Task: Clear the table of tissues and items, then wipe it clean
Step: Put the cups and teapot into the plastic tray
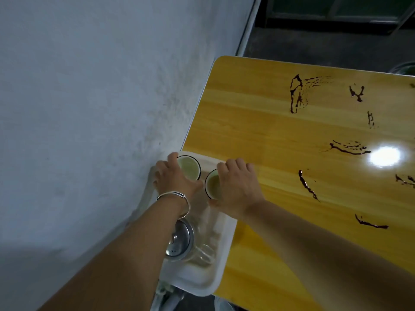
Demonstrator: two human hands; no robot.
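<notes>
Green left cup (190,169) in curled left hand (174,177); right cup (213,186), right hand (238,187).

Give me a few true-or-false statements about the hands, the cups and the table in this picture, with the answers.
1. The left hand grips the left cup, and the right hand grips the right cup. True.
2. Both cups are empty. False: each holds a pale green liquid.
3. The table is spotless. False: dark stains streak its yellow top.
4. A glass teapot with a metal lid sits in the white tray. True.
5. The bracelet is on the right wrist. False: it is on the left wrist.
</notes>
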